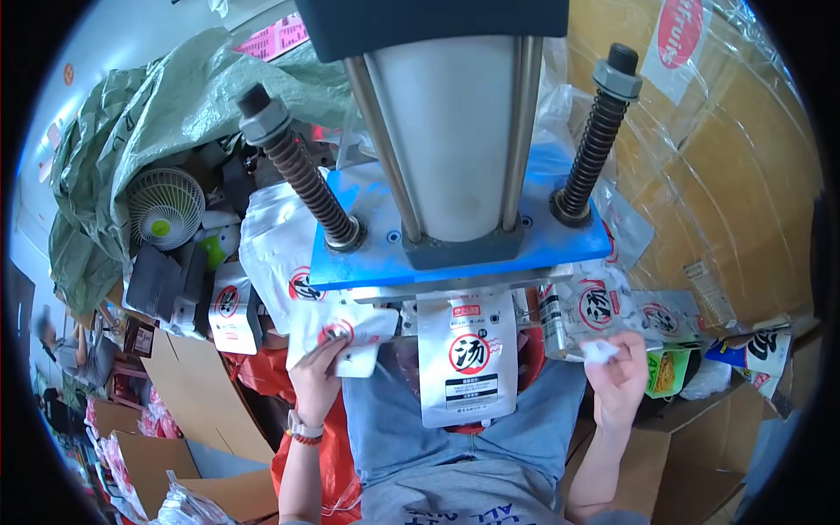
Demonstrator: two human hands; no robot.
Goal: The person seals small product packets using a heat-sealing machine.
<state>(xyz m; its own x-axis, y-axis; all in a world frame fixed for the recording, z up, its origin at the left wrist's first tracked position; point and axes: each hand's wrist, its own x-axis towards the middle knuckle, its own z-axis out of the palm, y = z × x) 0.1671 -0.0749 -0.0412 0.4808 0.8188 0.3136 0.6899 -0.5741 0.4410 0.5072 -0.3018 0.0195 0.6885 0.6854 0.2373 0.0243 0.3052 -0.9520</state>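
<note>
My left hand point(317, 367) has its fingers closed on a white printed pouch point(363, 325) at the left of the press. My right hand point(619, 376) pinches a small white scrap point(599, 352), held just in front of a stack of pouches point(588, 302) with a red ring print. Between my hands another white pouch point(468, 367) hangs over my lap, its upper end under the blue plate point(455, 255) of the press. More white pouches point(273, 236) lie behind my left hand.
Two spring-loaded bolts point(308, 179) and a grey cylinder point(455, 140) rise from the press plate. A large cardboard box point(700, 184) stands at the right. To the left are a small fan point(166, 208), green plastic sheeting point(184, 105) and an open carton point(153, 451).
</note>
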